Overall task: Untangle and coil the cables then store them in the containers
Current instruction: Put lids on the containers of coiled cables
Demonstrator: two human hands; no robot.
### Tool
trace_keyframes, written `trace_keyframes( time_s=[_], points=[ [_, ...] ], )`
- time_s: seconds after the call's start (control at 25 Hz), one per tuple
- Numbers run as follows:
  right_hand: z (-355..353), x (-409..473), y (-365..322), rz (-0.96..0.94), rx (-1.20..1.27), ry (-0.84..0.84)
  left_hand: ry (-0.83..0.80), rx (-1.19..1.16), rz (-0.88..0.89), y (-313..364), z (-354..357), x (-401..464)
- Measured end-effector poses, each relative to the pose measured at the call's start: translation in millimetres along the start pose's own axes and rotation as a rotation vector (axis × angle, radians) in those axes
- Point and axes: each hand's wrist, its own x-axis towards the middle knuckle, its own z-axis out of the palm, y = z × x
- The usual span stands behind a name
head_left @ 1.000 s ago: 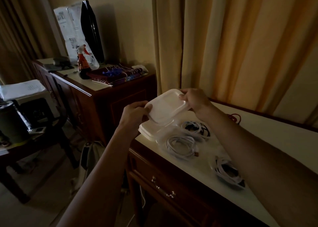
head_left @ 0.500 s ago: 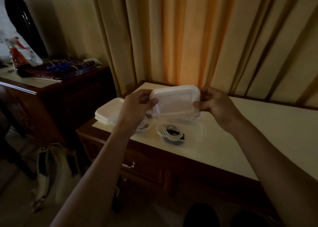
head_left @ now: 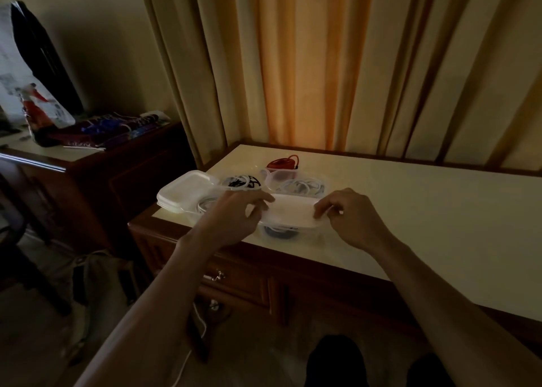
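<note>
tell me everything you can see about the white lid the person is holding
The white lid is a rounded-corner rectangle of thin, milky plastic with a raised rim. It lies almost flat over a clear container with a dark coiled cable inside, near the table's front edge. The left hand pinches its left end and the right hand its right end. Whether it is snapped shut cannot be told.

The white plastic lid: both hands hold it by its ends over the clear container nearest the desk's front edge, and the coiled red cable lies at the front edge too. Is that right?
Not quite. In the head view the left hand and right hand do hold the white plastic lid over the front clear container, but the coiled red cable lies at the back, near the curtain.
</note>
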Motion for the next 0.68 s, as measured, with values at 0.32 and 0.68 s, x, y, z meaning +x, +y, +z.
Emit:
trace_keyframes(
  time_s=[0.32,0.68],
  points=[
    [15.6,3.4,0.6,0.099,0.051,0.030,-0.224,0.107,0.089,10.0,26.8,21.9],
    [13.7,0.8,-1.0,0.305,-0.145,0.027,-0.138,0.195,0.103,59.8,81.1,35.0]
  ],
)
